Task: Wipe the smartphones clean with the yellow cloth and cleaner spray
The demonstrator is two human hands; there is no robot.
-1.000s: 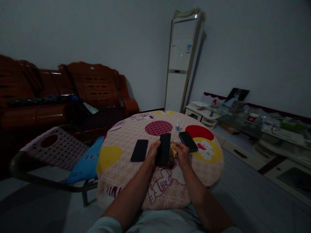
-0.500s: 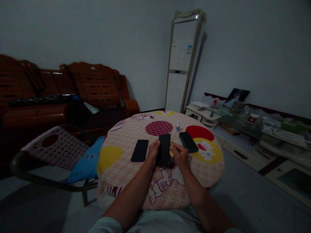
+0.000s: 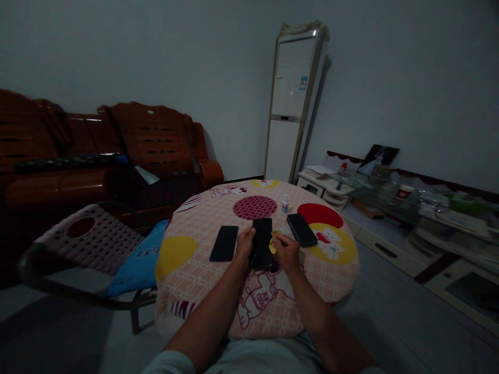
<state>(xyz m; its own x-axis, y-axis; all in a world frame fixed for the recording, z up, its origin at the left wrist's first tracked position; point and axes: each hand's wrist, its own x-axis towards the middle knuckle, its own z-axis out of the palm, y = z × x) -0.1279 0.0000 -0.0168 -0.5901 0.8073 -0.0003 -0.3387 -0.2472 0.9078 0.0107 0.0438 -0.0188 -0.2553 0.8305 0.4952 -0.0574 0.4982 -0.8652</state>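
Observation:
My left hand (image 3: 245,244) is closed on the left edge of a black smartphone (image 3: 261,244), its thumb on the screen side. Pinched in my right hand (image 3: 287,251) is a small yellow cloth (image 3: 272,246), which lies against the phone's right edge. A second dark phone (image 3: 224,243) rests flat on the table, left of my left hand. On the right, beyond my right hand, lies a third phone (image 3: 302,229). A small white bottle with a blue label (image 3: 285,203) stands upright behind the phones.
A patterned cloth covers the round table (image 3: 218,208). At the left is a woven chair (image 3: 89,234) with a blue cushion (image 3: 140,259), before a wooden sofa (image 3: 152,137). A tall air conditioner (image 3: 288,104) stands behind; a cluttered low cabinet (image 3: 382,241) runs along the right.
My right hand and the yellow cloth have shifted slightly left, closer onto the held phone's edge. The view has tilted up a little. The other phones and the bottle stay in place.

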